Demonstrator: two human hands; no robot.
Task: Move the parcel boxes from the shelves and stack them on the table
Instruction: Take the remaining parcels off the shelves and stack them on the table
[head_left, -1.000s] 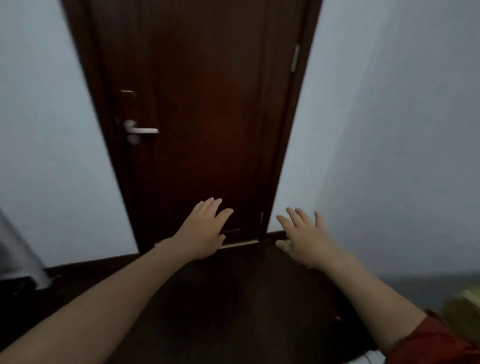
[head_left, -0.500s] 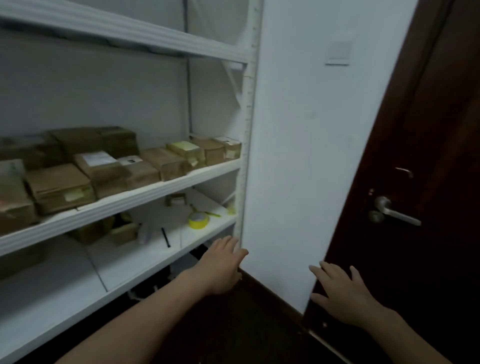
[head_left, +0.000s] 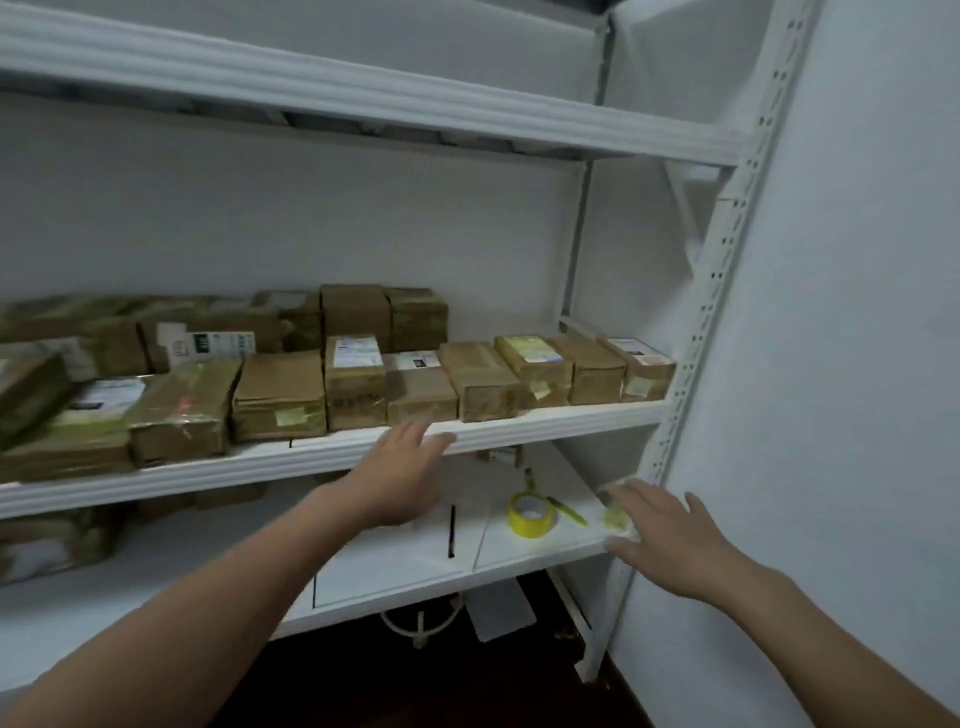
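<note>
Shelving unit against the back wall (head_left: 311, 223), with the side wall (head_left: 857, 364) to its right. The upper shelf (head_left: 363, 98) lies above the middle shelf (head_left: 545, 428), which carries the parcel boxes (head_left: 280, 395): one row along the front rim, another behind it at centre and left. On the lower shelf (head_left: 395, 566), a tape roll (head_left: 531, 517) lies near the right end, a pen (head_left: 452, 530) just left of it, and further boxes (head_left: 52, 545) at far left.

Dim, flat, bluish light, no glare. The floor (head_left: 415, 691) at the bottom lies in deep shadow. At the left edge the boxes (head_left: 62, 415) are smeared; the right hand (head_left: 670, 535) blurs at its fingertips. The top shelf (head_left: 363, 88) bows.
</note>
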